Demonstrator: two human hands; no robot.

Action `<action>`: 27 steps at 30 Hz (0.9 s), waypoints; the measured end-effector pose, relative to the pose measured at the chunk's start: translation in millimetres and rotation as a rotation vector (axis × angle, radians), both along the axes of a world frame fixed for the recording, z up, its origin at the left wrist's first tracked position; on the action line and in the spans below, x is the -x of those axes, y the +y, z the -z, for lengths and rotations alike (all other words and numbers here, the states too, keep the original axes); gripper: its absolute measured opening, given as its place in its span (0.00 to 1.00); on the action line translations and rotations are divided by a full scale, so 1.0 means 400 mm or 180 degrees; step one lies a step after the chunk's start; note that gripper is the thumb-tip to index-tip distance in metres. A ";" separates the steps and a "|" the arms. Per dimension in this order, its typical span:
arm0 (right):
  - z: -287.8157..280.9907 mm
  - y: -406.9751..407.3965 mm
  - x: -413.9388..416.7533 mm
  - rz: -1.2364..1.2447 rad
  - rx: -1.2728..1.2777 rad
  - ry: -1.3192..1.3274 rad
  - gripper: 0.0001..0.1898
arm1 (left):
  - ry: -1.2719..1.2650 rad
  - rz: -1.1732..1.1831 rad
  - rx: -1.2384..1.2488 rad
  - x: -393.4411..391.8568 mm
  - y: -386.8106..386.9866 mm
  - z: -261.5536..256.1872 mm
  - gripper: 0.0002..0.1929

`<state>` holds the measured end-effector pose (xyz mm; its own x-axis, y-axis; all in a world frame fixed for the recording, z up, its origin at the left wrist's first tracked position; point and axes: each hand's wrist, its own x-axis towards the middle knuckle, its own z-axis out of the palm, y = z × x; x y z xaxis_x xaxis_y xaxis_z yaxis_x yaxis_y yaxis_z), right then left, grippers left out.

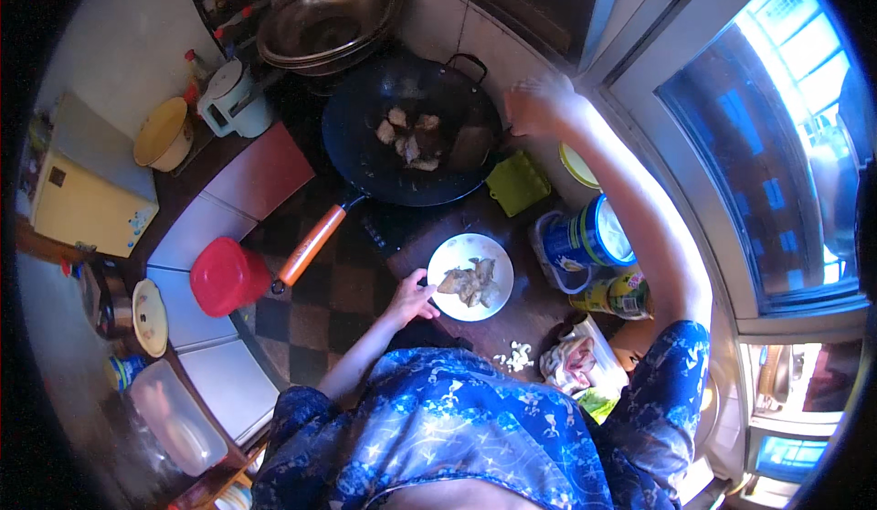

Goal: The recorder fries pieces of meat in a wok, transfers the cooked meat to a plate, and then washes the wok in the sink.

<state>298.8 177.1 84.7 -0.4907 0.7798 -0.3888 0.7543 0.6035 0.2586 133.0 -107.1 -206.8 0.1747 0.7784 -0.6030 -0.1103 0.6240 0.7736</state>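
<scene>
A black wok (411,181) with an orange wooden handle (314,244) holds several browned food pieces (409,136). A spatula's dark blade (473,147) rests at the right inside of the wok. My right hand (541,105) is by the wok's right rim, near that spatula; its fingers are blurred and its grip cannot be made out. Nearer to me, a white plate (505,263) bears several pale, cooked-looking pieces (469,284). My left hand (413,299) touches the plate's left rim with its fingertips.
A green plastic holder (519,183) lies right of the wok. Blue canisters (582,236) stand along the right, with bagged meat (572,362) and chopped white bits (517,357) nearer me. Stacked metal basins (329,23) stand behind. A red basin (229,275) and a pale blue jug (236,102) are at left.
</scene>
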 end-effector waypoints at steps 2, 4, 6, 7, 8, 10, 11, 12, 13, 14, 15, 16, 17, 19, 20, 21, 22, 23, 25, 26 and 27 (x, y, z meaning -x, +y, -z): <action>-0.057 0.015 0.009 0.0390 0.0928 -0.0040 0.18 | -0.0081 0.0314 0.0300 0.038 0.007 -0.022 0.23; -0.050 0.055 0.011 0.0436 0.1256 0.0153 0.10 | -0.0037 0.0223 0.0562 0.115 0.014 -0.037 0.25; -0.040 0.080 0.029 0.0470 0.1600 0.0344 0.09 | -0.0417 -0.0165 0.0722 0.238 0.009 -0.049 0.29; -0.038 0.085 0.045 0.0552 0.1597 0.0233 0.09 | -0.0802 -0.0469 0.0717 0.312 0.004 -0.044 0.33; -0.037 0.089 0.056 0.0620 0.1596 0.0118 0.10 | -0.1252 -0.0593 0.0566 0.398 0.000 -0.050 0.36; -0.015 0.102 0.068 0.0611 0.1696 0.0220 0.10 | -0.2102 -0.0745 0.0349 0.462 0.027 -0.130 0.41; -0.008 0.105 0.064 0.0625 0.1783 0.0304 0.11 | -0.2514 -0.0746 0.0276 0.467 0.064 -0.218 0.43; -0.008 0.103 0.068 0.0590 0.1777 0.0304 0.11 | -0.2506 -0.0498 0.0196 0.475 0.089 -0.259 0.44; -0.007 0.101 0.064 0.0620 0.1777 0.0473 0.11 | -0.2492 -0.0255 0.0124 0.479 0.113 -0.298 0.45; -0.003 0.101 0.057 0.0678 0.1778 0.0634 0.11 | -0.1934 -0.0494 0.0362 0.437 0.137 -0.360 0.38; -0.003 0.101 0.071 0.0620 0.1790 0.0642 0.11 | -0.1913 -0.0548 0.0349 0.446 0.138 -0.371 0.38; -0.007 0.103 0.073 0.0674 0.1823 0.0589 0.10 | -0.1754 -0.0033 0.0440 0.451 0.148 -0.378 0.32; -0.004 0.106 0.072 0.0753 0.1863 0.0532 0.14 | -0.1595 0.0499 0.0545 0.439 0.162 -0.401 0.27; 0.015 0.089 0.075 0.0782 0.1862 0.0811 0.14 | -0.1507 0.0364 0.0746 0.399 0.133 -0.419 0.16; 0.031 0.079 0.071 0.0801 0.1846 0.1092 0.13 | -0.1587 0.0350 0.0787 0.390 0.128 -0.417 0.14; 0.075 0.071 0.062 0.0668 0.1877 0.1266 0.13 | -0.1667 0.0332 0.0828 0.381 0.124 -0.415 0.13; 0.084 0.046 0.056 0.0739 0.1600 0.1285 0.12 | -0.1602 0.0303 0.0910 0.369 0.120 -0.416 0.11; 0.089 0.026 0.054 0.0807 0.1324 0.1302 0.12 | -0.1372 0.0339 0.0879 0.357 0.122 -0.421 0.11; 0.111 0.029 0.051 0.0822 0.1263 0.1343 0.10 | -0.1231 0.0214 0.0868 0.341 0.126 -0.441 0.11; 0.116 0.025 0.045 0.0847 0.1312 0.1395 0.10 | -0.1227 0.0205 0.0858 0.340 0.123 -0.440 0.11; 0.120 0.023 0.038 0.0870 0.1363 0.1445 0.10 | -0.1272 0.0206 0.0902 0.340 0.116 -0.436 0.11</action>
<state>283.4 186.2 36.6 -0.4853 0.7221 -0.4930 0.8715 0.3543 -0.3390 -2.8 -60.7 -32.5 0.4780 0.5733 -0.6654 -0.3176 0.8192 0.4776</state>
